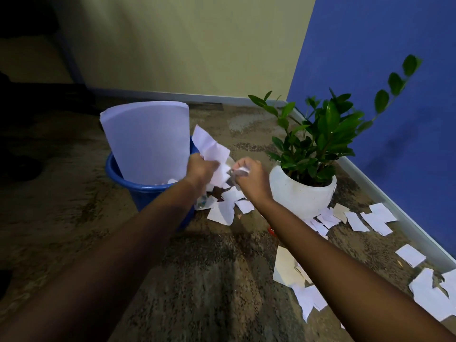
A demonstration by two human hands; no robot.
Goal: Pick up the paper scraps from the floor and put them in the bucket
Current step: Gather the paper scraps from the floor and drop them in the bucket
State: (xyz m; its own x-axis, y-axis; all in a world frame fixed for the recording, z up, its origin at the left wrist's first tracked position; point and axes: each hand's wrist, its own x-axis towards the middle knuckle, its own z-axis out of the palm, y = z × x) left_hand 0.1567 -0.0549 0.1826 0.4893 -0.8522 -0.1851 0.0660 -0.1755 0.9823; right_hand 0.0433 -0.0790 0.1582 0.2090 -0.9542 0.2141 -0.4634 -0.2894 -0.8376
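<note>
Where hands [201, 169] grip, white paper scraps [211, 153] look crumpled.

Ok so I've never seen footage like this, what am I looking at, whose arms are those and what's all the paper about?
There is no machine here. A person wears one camera on the head, looking forward and down, so the two arms reaching in from the bottom of the picture are their own. The left hand has a grip on a bunch of crumpled white paper, right beside the blue bucket. The bucket already holds large curled sheets and a few small pieces. The right hand pinches a small scrap. On the brown carpet many torn paper scraps lie around a white pot with a green plant, near the blue wall.
</note>
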